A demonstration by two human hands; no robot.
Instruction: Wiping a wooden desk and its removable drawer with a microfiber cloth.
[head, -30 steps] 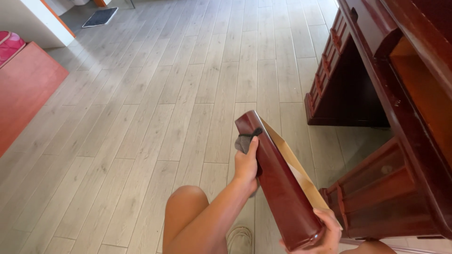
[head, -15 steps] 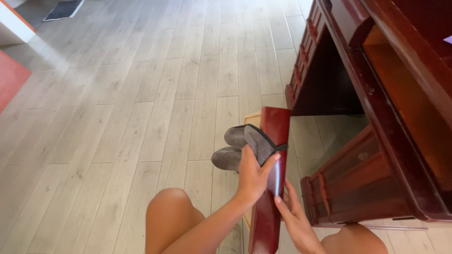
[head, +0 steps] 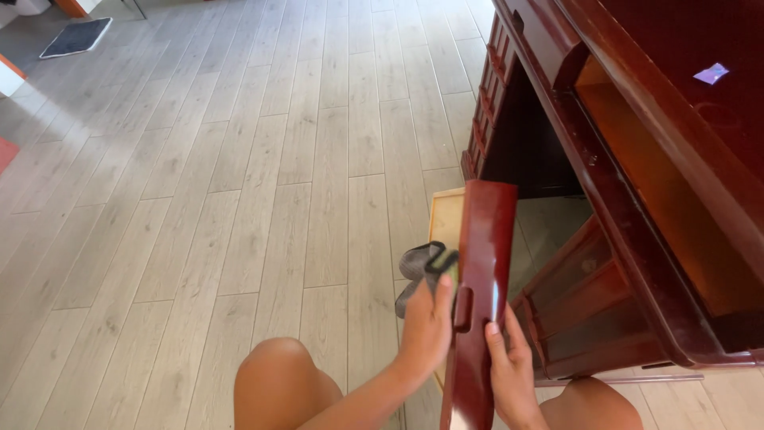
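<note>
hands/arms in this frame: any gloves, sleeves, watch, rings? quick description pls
Both hands are bare: no gloves on the left hand or the right hand. The left forearm is uncovered along all of its visible length, no sleeve, watch or band. Only the right wrist shows, also bare. No rings are visible on the fingers that show. Both knees in view are bare too.

Loads of open grey plank floor (head: 263, 183) out to the left and ahead; only a dark mat (head: 76, 37) way off in the far corner. Right side is walled off by the dark red wooden desk (head: 637, 159); the one real gap there is the kneehole (head: 529, 151) under it; the empty drawer slot (head: 652, 191) up top is open too. The pulled-out drawer (head: 477, 287) stands on end right in the middle, blocking passage between the left hand (head: 426, 326) and right hand (head: 509, 370); bare knee (head: 278, 382) crowds the near floor.
</note>
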